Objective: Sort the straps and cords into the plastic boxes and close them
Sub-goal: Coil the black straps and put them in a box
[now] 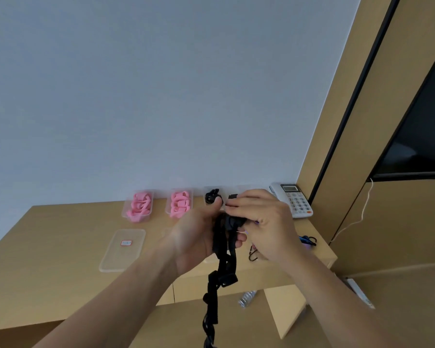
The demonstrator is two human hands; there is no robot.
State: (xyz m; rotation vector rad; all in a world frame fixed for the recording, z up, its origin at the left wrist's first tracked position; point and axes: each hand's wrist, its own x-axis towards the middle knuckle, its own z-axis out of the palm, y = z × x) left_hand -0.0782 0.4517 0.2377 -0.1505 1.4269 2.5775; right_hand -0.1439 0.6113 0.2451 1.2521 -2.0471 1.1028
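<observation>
At the frame's centre my left hand and right hand both grip a long black webbing strap dangling unsorted, while two clear plastic boxes of pink straps sit filled but lidless behind, one clear lid lying loose.

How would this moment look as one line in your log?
stage: gathering | both hands, left hand and right hand, grip black strap | pink straps boxed | lid off

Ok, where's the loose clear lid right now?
In the head view, the clear lid lies flat on the desk, left of the hands, in front of the leftmost box of pink straps.
</observation>
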